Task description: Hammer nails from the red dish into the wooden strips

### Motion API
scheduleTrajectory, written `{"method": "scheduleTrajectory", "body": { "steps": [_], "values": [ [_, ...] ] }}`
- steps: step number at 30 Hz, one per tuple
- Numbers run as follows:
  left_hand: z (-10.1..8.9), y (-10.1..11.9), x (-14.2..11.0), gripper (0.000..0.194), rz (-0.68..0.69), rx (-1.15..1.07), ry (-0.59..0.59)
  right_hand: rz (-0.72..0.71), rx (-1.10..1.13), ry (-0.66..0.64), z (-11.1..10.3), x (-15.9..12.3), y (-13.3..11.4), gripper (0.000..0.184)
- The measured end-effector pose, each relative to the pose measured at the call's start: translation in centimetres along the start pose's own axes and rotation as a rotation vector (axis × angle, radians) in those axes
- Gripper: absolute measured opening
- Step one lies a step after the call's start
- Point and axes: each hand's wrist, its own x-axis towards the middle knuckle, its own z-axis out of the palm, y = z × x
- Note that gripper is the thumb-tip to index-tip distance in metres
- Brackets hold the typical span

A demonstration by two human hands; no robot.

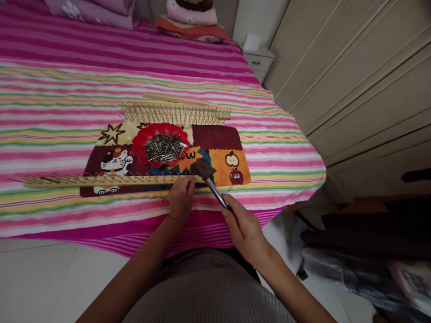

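Note:
My right hand (247, 229) grips the handle of a hammer (214, 190), its dark head up and to the left, close to the right end of a long wooden strip (101, 180). Many thin nails stick out of that strip along its length. At the strip's right part my left hand (182, 197) is closed, thumb and fingers pinched together; whatever is between the fingertips is too small to make out. Beyond the strip, a red scalloped bowl (139, 150) holds a heap of loose nails (164, 147). Bowl and strip rest on a patterned mat (218, 139).
More nail-studded wooden strips (171, 112) lie behind the bowl, with a plain strip (182, 99) at their back. All sit on a bed with a striped sheet (286, 152). Folded bedding (191, 18), a white nightstand (258, 60) and wardrobe doors (353, 80) stand around it.

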Motion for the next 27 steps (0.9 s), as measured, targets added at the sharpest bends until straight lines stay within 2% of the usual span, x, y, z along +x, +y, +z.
{"method": "scheduleTrajectory", "body": {
  "steps": [6,11,14,19,23,25,27],
  "values": [
    [0.2,-0.2,-0.3,0.016,-0.016,0.012,-0.002,0.081,-0.052,-0.092,-0.3,-0.3,-0.2,0.033],
    [0.3,-0.5,-0.2,0.017,0.006,0.003,0.016,0.033,-0.057,0.045,-0.4,-1.6,0.0,0.036],
    [0.3,-0.7,-0.1,0.018,0.048,0.006,0.019,0.038,-0.058,0.05,0.1,-2.8,1.7,0.036],
    [-0.2,-0.5,-0.6,0.017,0.136,0.008,0.039,0.029,-0.12,-0.001,1.7,-5.6,6.9,0.034],
    [-2.1,0.2,-0.7,0.017,0.243,-0.006,0.071,0.035,-0.214,-0.1,2.7,-6.9,9.6,0.033],
    [-4.0,0.4,0.5,0.016,0.247,0.022,0.059,0.039,-0.249,-0.145,3.0,-7.1,10.1,0.033],
    [-6.2,0.2,2.9,0.017,0.188,0.117,0.072,0.037,-0.268,-0.165,3.3,-7.0,10.2,0.034]
  ]
}}
